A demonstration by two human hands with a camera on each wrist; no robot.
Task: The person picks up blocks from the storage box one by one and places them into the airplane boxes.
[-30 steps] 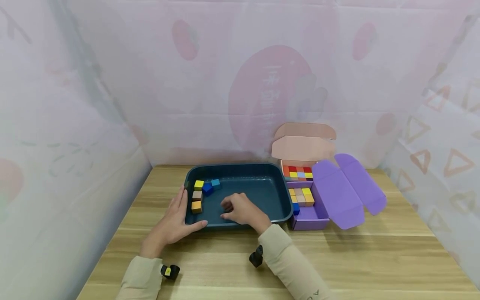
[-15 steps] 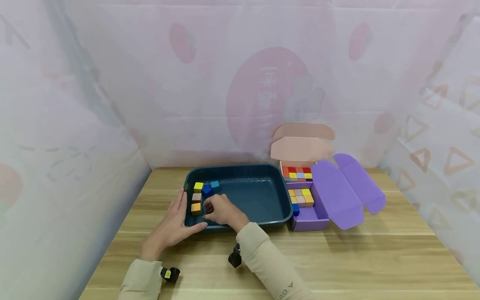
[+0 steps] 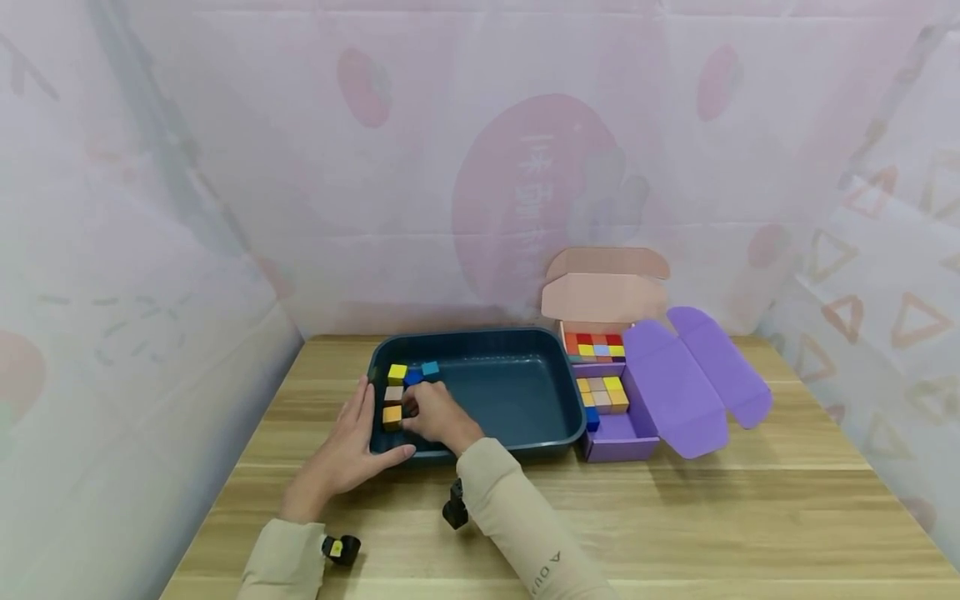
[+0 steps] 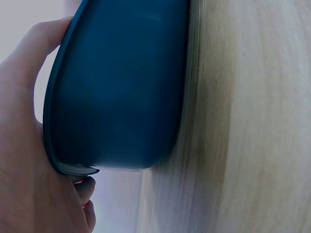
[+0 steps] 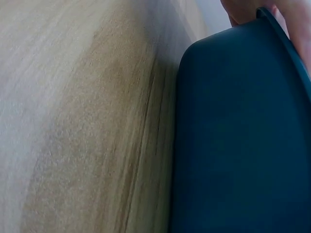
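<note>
My left hand lies at the front left corner of a dark teal tray, fingers along its left rim and thumb along the front rim. In the left wrist view, the thumb reaches over the rim. My right hand is inside the tray with bent fingers, fingertips right beside an orange cube and a wood-coloured cube; I cannot tell whether anything is between them. Behind are a yellow cube, a partly hidden dark blue cube and a light blue cube.
A purple box with its lid open stands against the tray's right side, holding yellow, wood-coloured and blue cubes. Behind it is an open peach box with several coloured cubes. All stand on a wooden table before a fabric backdrop.
My right hand has moved left across the tray from its middle to the cubes on the left, now partly covering the dark blue cube. My left hand has stayed at the tray corner.
</note>
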